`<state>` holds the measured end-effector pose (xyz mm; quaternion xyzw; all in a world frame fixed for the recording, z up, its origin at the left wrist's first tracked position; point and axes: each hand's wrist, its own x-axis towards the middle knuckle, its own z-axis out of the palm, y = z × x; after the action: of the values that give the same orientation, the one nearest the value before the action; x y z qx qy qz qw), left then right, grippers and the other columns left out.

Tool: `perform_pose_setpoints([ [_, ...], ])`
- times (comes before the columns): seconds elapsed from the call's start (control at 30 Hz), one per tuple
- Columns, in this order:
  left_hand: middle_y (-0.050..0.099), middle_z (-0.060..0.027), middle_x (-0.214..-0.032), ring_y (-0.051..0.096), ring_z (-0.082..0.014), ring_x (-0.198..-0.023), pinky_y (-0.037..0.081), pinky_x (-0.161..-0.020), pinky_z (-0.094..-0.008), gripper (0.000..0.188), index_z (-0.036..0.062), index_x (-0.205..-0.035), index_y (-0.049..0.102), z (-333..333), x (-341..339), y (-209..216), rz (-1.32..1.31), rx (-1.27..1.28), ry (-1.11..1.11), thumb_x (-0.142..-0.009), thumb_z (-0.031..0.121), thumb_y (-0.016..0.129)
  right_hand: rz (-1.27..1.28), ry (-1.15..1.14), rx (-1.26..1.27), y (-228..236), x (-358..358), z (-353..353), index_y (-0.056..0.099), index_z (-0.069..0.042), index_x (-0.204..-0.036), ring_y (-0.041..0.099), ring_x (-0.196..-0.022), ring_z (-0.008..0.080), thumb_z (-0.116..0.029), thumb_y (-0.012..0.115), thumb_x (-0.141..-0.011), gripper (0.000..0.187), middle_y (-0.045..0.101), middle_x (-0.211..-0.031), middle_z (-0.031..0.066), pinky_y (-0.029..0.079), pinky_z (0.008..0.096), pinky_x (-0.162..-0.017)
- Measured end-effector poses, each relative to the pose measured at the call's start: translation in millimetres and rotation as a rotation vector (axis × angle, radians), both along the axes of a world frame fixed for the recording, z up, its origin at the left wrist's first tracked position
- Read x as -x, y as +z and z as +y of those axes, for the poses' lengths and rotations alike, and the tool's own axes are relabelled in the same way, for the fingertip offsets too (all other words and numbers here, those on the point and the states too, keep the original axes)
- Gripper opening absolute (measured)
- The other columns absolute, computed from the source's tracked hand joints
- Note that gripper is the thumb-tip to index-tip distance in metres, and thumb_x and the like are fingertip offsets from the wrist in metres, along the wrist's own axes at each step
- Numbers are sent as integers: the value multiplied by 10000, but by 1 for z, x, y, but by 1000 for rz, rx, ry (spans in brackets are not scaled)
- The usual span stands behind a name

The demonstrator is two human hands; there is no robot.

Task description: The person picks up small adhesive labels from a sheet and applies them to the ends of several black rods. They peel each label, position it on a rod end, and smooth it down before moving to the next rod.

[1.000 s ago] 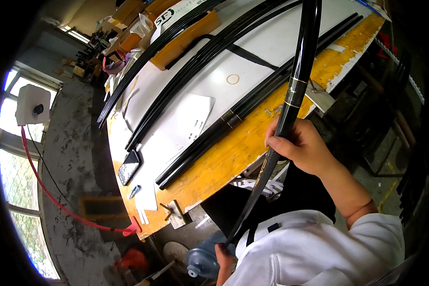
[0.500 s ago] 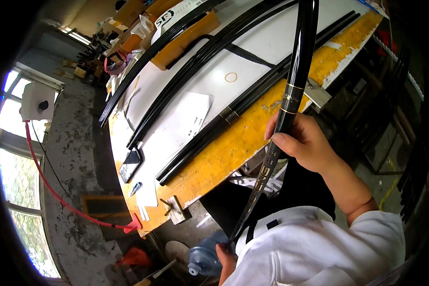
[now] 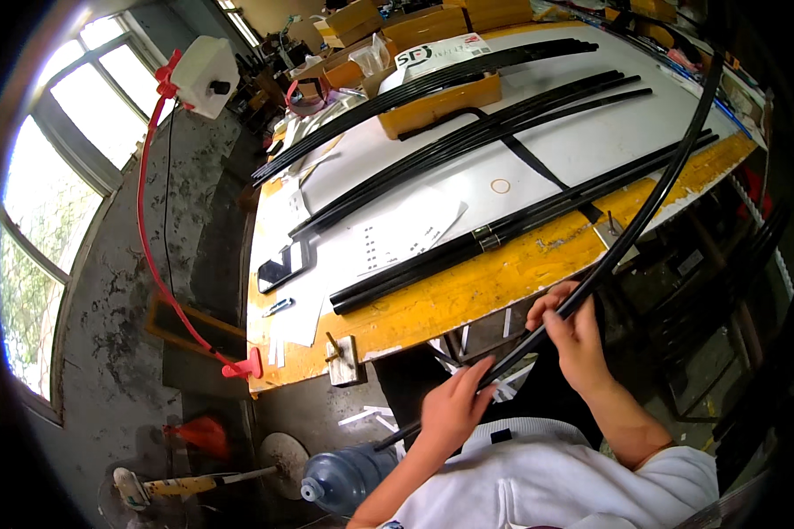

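Note:
A long glossy black fishing rod section (image 3: 648,212) slants across my lap from lower left to upper right, beyond the table's front edge. My right hand (image 3: 575,339) is closed round its middle, with thumb and fingers pinching it. Lower down, my left hand (image 3: 453,407) wraps over the same rod, its palm partly hiding it. Below that hand the rod's thin end reaches toward a blue water jug (image 3: 340,480). On the table lie a pair of thick black rods (image 3: 406,275) with bands at the middle, close beyond my hands.
The yellow-edged white table (image 3: 468,275) holds more bundles of black rods (image 3: 432,159), a phone (image 3: 284,267), paper sheets (image 3: 415,236), a small blue tool (image 3: 278,307) and an orange-brown box (image 3: 441,104). A wooden block clamp (image 3: 344,360) sits at the front edge. A red stand (image 3: 243,364) is at the left corner.
My left hand has come up from the rod's low end to near my right hand. The rod has tilted further to the right, and the head view has turned.

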<state>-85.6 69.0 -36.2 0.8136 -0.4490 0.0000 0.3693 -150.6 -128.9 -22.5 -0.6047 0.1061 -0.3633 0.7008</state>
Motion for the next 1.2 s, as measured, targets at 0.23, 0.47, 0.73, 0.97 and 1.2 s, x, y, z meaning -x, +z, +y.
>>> perform_pose_setpoints([
  [0.23,630,-178,-1120,650,-337,-874,527,-673,-402,653,47,-1425,315,-38,26,14,74,-158,-304,-867,154,635,-21,-385,-96,51,27,-123,458,-69,-1082,494,-514,125,-156,514,-951,167,476,-668,16,475,297,-476],
  [0.47,585,-143,-973,590,-334,-914,503,-756,-403,559,37,-1332,417,-18,36,13,120,-175,-532,-883,290,634,315,-575,34,42,80,-292,404,-107,-768,388,-477,110,-256,528,-976,285,426,-630,-6,351,293,-434],
  [0.73,613,-130,-1030,620,-289,-907,504,-775,-357,402,34,-1248,522,-12,21,24,378,-21,-433,-928,266,593,173,-424,-189,20,80,-407,415,-126,-623,338,-484,135,-227,566,-913,342,348,-564,-12,294,297,-473],
  [0.97,587,-117,-906,588,-148,-811,486,-760,-267,437,-1,-1395,319,-1,11,44,1037,350,-424,-999,125,454,-94,-497,-260,44,0,-278,447,-67,-735,457,-510,148,-165,538,-930,236,485,-622,21,402,302,-492],
  [1.2,552,-62,-851,505,-105,-699,431,-676,-232,232,-21,-1205,483,8,-22,39,736,537,-87,-975,0,468,-64,-491,-267,70,-33,-221,537,-71,-982,556,-575,140,-280,588,-922,223,601,-766,59,452,279,-481],
])
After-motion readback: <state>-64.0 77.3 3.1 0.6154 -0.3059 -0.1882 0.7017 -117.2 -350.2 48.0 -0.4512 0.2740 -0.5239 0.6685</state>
